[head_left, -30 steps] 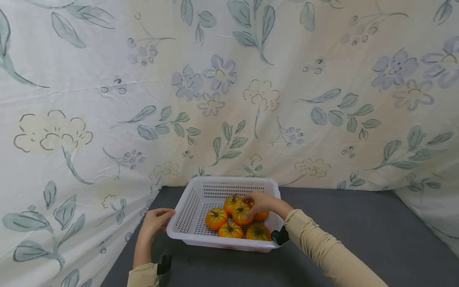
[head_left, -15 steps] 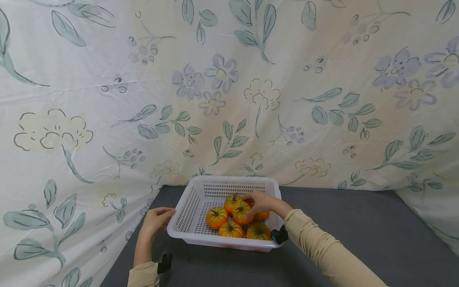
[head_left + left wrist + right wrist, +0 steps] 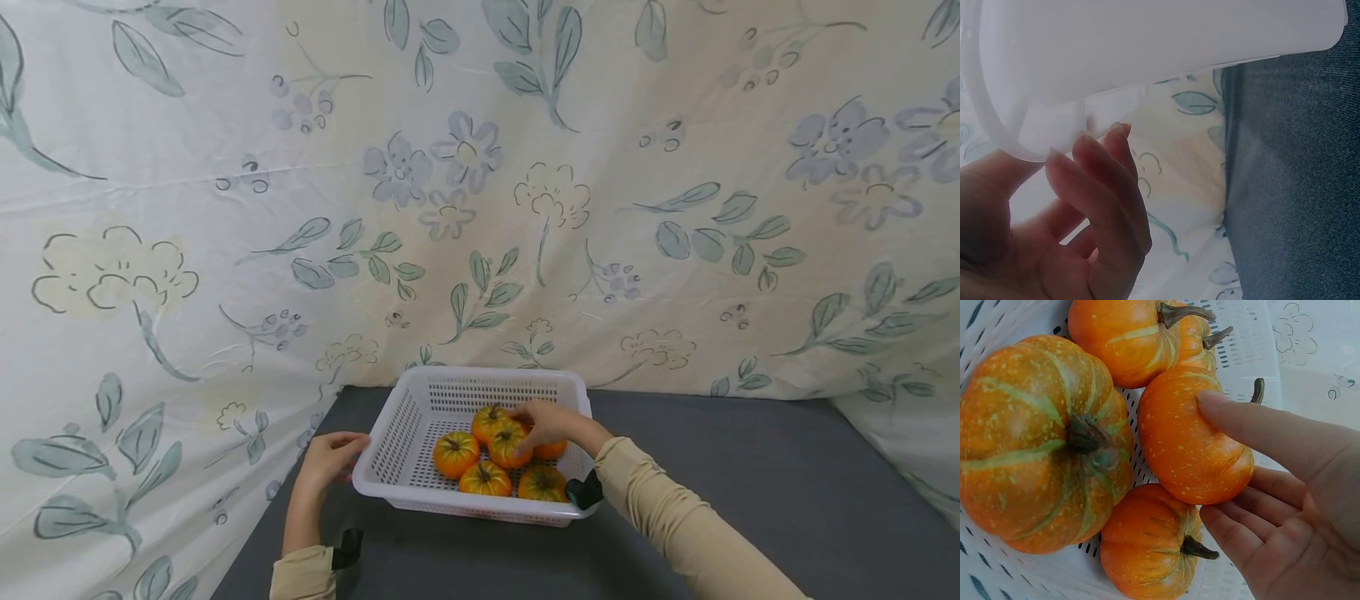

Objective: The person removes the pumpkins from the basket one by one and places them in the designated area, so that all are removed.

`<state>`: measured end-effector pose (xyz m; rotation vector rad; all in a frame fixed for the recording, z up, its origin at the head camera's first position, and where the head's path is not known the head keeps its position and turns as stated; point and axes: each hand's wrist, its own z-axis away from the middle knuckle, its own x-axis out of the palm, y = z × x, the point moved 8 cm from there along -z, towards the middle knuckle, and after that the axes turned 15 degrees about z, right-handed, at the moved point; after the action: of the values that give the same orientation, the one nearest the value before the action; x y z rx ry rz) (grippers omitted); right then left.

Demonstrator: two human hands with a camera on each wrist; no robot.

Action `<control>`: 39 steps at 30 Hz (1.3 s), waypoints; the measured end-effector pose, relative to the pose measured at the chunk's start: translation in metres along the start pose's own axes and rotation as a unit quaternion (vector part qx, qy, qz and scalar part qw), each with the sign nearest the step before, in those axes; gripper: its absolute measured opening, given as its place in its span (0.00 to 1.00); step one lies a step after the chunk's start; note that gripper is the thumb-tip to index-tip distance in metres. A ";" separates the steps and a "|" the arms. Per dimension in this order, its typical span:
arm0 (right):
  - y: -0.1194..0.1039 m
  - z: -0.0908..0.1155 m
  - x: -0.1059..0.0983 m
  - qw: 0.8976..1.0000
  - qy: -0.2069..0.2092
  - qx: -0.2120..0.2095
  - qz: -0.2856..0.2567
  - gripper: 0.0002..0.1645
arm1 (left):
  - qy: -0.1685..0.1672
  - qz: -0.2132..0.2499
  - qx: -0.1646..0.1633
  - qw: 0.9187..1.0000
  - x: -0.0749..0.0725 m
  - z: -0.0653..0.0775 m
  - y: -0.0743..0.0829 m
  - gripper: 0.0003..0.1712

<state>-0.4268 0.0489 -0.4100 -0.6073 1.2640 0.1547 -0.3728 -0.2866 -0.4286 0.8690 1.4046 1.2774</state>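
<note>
A white perforated plastic basket [image 3: 450, 502] holds several small orange pumpkins with yellow-green stripes. My left hand [image 3: 327, 458] pinches its left rim, and in the left wrist view the thumb lies on one side of the rim [image 3: 997, 134] while the fingertips touch the other. Inside the basket, my right hand [image 3: 551, 422] grips a pumpkin [image 3: 504, 446] near the middle of the group. The right wrist view has the thumb on one side of that pumpkin [image 3: 1188, 440] and the fingers under its other side. Part of another pumpkin [image 3: 551, 451] is hidden behind the right hand.
Other pumpkins lie close around the held one, including one at the left [image 3: 455, 455] and one at the front [image 3: 485, 479]. The basket is over a dark grey table [image 3: 720, 475]. A floral cloth [image 3: 480, 208] hangs behind and at the sides.
The head view shifts very slightly. Both hands keep their places on the basket rim and the pumpkin.
</note>
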 end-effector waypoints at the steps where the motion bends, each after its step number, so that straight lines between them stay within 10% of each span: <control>1: 0.000 0.000 0.000 1.000 0.000 -0.001 0.000 0.41 | 0.000 0.000 0.000 1.000 0.000 0.000 0.000 0.23; 39: 0.002 0.012 -0.020 0.999 0.038 -0.019 -0.020 0.41 | 0.000 -0.005 0.013 1.000 0.000 0.000 0.000 0.22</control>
<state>-0.4244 0.0613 -0.3899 -0.6773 1.3238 0.1235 -0.3724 -0.2866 -0.4286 0.8774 1.4269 1.2550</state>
